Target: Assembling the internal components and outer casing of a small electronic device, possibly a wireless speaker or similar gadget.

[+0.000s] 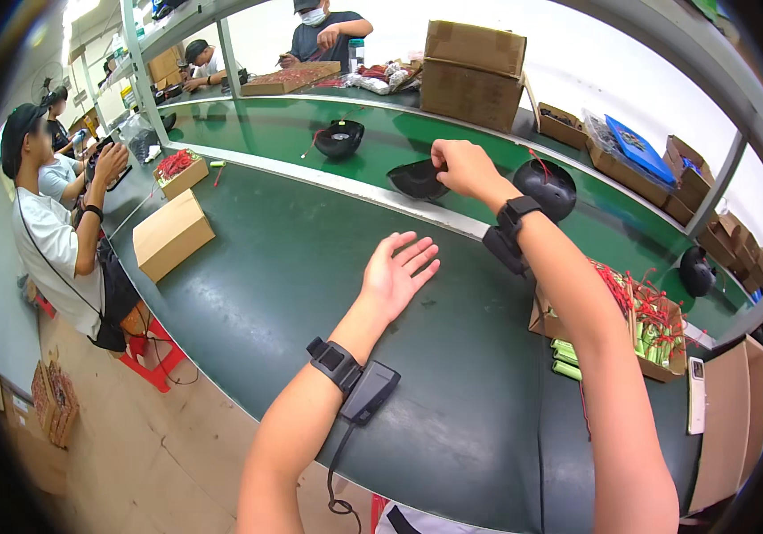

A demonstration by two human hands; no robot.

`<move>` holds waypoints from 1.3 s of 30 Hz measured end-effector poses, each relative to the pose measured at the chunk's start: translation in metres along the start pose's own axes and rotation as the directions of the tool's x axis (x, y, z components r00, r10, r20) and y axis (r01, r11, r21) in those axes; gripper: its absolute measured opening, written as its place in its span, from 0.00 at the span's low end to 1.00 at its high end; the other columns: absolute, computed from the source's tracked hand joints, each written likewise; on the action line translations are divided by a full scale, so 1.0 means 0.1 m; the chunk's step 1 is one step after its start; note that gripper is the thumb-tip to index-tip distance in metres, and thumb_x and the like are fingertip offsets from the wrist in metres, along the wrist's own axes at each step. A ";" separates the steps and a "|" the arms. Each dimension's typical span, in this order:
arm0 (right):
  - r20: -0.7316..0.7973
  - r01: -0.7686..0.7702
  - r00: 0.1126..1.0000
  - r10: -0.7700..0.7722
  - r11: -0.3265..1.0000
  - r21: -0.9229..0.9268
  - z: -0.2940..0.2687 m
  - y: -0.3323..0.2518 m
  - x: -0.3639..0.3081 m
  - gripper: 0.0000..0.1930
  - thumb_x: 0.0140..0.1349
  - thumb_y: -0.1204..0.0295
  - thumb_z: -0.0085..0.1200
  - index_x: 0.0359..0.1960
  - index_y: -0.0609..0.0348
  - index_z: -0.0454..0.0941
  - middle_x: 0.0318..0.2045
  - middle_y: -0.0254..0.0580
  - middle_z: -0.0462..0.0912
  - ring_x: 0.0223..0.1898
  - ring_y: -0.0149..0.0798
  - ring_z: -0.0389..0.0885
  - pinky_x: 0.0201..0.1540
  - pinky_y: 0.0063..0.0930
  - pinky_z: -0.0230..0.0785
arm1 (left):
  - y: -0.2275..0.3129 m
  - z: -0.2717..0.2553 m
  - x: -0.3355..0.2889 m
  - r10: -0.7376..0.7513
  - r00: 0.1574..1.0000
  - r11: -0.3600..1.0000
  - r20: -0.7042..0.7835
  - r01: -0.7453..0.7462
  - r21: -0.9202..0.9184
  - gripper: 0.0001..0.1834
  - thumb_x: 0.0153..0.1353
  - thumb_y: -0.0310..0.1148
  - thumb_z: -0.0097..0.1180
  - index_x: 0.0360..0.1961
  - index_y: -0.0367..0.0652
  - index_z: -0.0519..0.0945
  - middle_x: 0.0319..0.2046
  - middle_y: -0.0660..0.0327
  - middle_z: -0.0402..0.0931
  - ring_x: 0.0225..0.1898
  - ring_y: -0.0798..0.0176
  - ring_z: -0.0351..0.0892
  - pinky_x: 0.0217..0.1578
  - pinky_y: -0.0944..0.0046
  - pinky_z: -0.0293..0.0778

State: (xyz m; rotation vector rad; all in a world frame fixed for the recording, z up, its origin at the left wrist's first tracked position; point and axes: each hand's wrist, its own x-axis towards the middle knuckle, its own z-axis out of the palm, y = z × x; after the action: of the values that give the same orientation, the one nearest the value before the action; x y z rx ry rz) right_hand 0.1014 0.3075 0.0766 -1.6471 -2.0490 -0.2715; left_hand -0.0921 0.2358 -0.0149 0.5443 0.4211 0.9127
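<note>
My right hand [468,169] reaches over the green conveyor belt with its fingers curled at the rim of a black bowl-shaped shell [415,181], gripping its right edge. The shell lies tilted by the metal rail. My left hand [397,274] is open above the dark green worktable [452,374], palm up, fingers spread and nothing in them. A black dome-shaped shell [546,190] with a red wire sits right of my right hand. Beneath my right forearm is a cardboard box of green cylindrical batteries [657,343] with red wires; several loose batteries [565,358] lie beside it.
The metal rail [310,182] divides table and belt. More black shells [339,138] [697,271] ride the belt. A closed cardboard box [172,233] stands at the left, an opened carton [733,427] at the right. People work at the left [61,222] and across the belt [323,40].
</note>
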 end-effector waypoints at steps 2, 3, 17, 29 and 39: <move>0.017 0.055 0.998 -0.056 0.997 0.050 -0.21 -0.04 -0.13 0.07 0.43 0.75 0.59 0.26 0.57 0.75 0.26 0.43 0.80 0.34 0.49 0.79 0.35 0.39 0.70 | 0.02 0.04 -0.03 -0.041 0.999 0.985 0.011 0.042 -0.166 0.29 0.66 0.47 0.42 0.61 0.39 0.58 0.59 0.43 0.62 0.59 0.45 0.65 0.59 0.45 0.64; 0.050 0.029 0.998 -0.035 0.993 0.115 -0.36 -0.15 -0.20 0.10 0.42 0.73 0.61 0.26 0.57 0.74 0.27 0.43 0.80 0.33 0.47 0.79 0.35 0.38 0.69 | 0.02 -0.01 -0.02 -0.030 0.999 0.977 0.030 0.036 -0.209 0.35 0.67 0.54 0.34 0.67 0.43 0.47 0.64 0.39 0.51 0.64 0.37 0.57 0.62 0.36 0.57; 0.040 0.183 0.976 -0.213 0.908 0.377 -0.69 -0.57 0.17 0.13 0.49 0.64 0.62 0.33 0.59 0.80 0.33 0.45 0.81 0.36 0.40 0.80 0.39 0.32 0.71 | 0.26 0.11 -0.06 -0.039 0.982 0.982 0.183 0.071 -0.175 0.41 0.59 0.65 0.32 0.61 0.43 0.65 0.59 0.50 0.66 0.58 0.41 0.67 0.57 0.37 0.63; 0.237 0.187 0.955 -0.176 0.982 -0.023 0.54 -0.63 1.02 0.19 0.44 0.68 0.58 0.40 0.60 0.81 0.58 0.52 0.69 0.51 0.53 0.74 0.55 0.38 0.67 | 0.64 -0.16 -0.17 -0.251 0.652 0.927 0.715 0.375 -0.017 0.48 0.51 0.66 0.40 0.55 0.29 0.67 0.40 0.29 0.73 0.41 0.28 0.75 0.46 0.38 0.70; 0.274 0.008 0.961 -0.041 0.993 0.120 1.14 -0.43 1.03 0.21 0.48 0.72 0.57 0.47 0.62 0.77 0.63 0.52 0.58 0.52 0.54 0.74 0.57 0.37 0.66 | 0.55 -0.01 -0.25 -0.382 0.550 0.873 0.743 0.479 0.094 0.50 0.48 0.70 0.41 0.53 0.29 0.69 0.40 0.29 0.73 0.38 0.28 0.76 0.42 0.38 0.72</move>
State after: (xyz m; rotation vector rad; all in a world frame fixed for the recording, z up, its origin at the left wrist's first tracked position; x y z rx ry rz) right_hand 0.0168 0.4358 0.0360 -1.6646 -2.2407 0.0762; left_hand -0.1405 0.2425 0.0199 0.6179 -0.2642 0.1643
